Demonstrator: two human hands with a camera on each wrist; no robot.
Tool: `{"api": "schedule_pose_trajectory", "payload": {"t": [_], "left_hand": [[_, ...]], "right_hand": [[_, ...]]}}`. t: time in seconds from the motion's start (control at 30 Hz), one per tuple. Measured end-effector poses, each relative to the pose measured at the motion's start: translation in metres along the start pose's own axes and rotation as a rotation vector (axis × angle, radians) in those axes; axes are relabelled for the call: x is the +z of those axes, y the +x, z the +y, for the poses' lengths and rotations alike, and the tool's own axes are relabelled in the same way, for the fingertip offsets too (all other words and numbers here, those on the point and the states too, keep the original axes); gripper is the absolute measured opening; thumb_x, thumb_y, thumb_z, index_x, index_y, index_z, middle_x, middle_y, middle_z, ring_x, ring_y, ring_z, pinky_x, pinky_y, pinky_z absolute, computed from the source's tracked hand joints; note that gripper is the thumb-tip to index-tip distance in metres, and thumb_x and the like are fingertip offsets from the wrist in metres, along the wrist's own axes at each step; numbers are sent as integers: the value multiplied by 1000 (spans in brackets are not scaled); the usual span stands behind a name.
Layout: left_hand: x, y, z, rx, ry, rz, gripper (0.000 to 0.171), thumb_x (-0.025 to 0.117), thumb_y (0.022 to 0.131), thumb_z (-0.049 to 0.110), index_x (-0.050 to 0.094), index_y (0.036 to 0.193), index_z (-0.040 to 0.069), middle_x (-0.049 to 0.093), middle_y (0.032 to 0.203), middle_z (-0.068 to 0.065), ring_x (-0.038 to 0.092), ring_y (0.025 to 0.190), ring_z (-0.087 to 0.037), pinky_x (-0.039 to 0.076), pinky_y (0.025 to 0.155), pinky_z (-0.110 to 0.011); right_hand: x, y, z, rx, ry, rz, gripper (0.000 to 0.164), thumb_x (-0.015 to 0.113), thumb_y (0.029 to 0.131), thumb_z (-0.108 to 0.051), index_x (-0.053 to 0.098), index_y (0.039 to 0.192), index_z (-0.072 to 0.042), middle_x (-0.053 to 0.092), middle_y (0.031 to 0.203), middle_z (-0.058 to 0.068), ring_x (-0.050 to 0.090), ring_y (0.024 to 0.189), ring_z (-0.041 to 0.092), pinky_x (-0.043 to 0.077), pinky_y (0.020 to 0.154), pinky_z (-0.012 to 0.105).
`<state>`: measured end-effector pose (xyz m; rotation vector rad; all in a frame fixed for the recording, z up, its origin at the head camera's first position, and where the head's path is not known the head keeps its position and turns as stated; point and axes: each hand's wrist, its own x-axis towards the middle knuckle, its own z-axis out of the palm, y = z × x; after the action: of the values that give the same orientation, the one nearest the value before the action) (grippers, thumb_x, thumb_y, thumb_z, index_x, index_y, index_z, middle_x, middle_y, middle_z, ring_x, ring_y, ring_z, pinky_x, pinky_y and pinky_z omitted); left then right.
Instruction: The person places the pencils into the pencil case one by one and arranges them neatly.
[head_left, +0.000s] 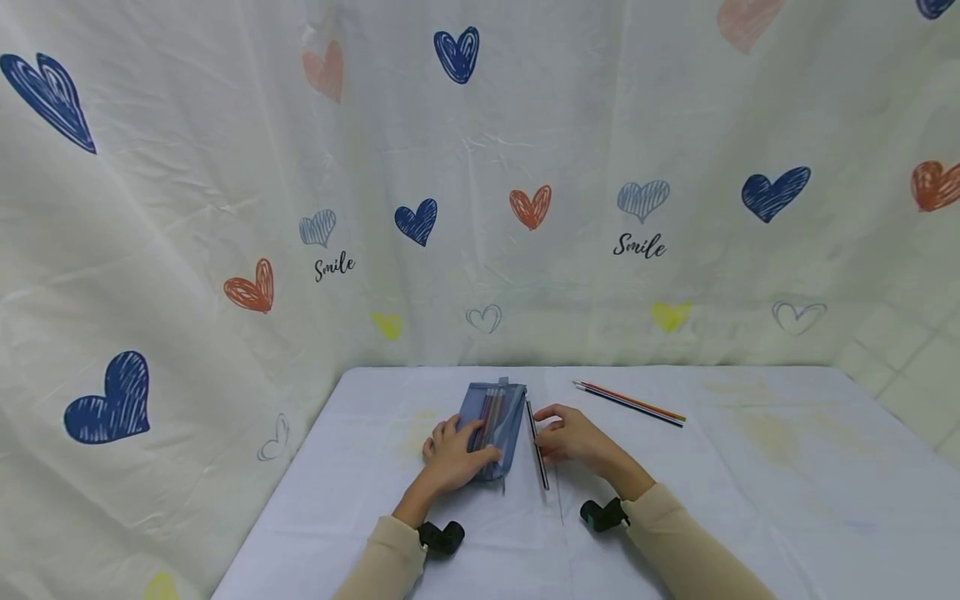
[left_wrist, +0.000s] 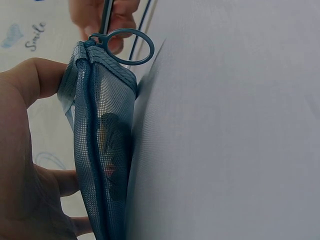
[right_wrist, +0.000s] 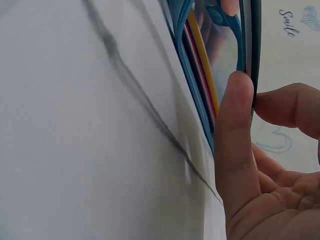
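A blue mesh pencil case point(head_left: 516, 429) lies on the table with several coloured pencils point(right_wrist: 201, 60) inside. My left hand point(head_left: 453, 457) rests on it with spread fingers, and in the left wrist view the thumb point(left_wrist: 42, 80) touches the end beside the ring-shaped zipper pull point(left_wrist: 145, 44). Just right of the case, my right hand point(head_left: 573, 442) pinches a dark pencil with a grey stripe point(right_wrist: 251, 37) between thumb and index finger. The pencil points away from me, nearly parallel to the case. Whether the zipper is fully open cannot be told.
To the right and farther back, a few more pencils point(head_left: 630, 404), orange-red and black, lie together on the white-covered table point(head_left: 750, 517). Behind the table hangs a white curtain point(head_left: 570, 100) printed with hearts. A black wrist camera point(head_left: 602, 515) sits at my right cuff.
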<state>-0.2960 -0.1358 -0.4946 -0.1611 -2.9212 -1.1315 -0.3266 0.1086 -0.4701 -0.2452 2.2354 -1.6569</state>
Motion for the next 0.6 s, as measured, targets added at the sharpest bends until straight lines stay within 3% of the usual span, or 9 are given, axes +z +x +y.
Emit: {"api": "schedule_pose_trajectory", "payload": {"t": [0.23, 0.6], "left_hand": [[2, 2, -2, -22, 19, 1, 74, 68, 85, 52, 53, 149, 18, 24, 166, -21, 16, 152, -45, 7, 115, -71], [4, 6, -6, -17, 24, 7, 75, 68, 83, 57, 55, 148, 22, 25, 166, -19, 17, 151, -45, 8, 114, -71]], "right_hand": [[11, 11, -3, 46, -16, -3, 47, 65, 93, -6, 54, 138, -1, 68, 104, 13, 65, 78, 16, 59, 70, 30], [19, 33, -7, 39, -12, -15, 49, 64, 91, -3, 53, 139, 0, 69, 102, 13, 66, 73, 16, 56, 66, 29]]}}
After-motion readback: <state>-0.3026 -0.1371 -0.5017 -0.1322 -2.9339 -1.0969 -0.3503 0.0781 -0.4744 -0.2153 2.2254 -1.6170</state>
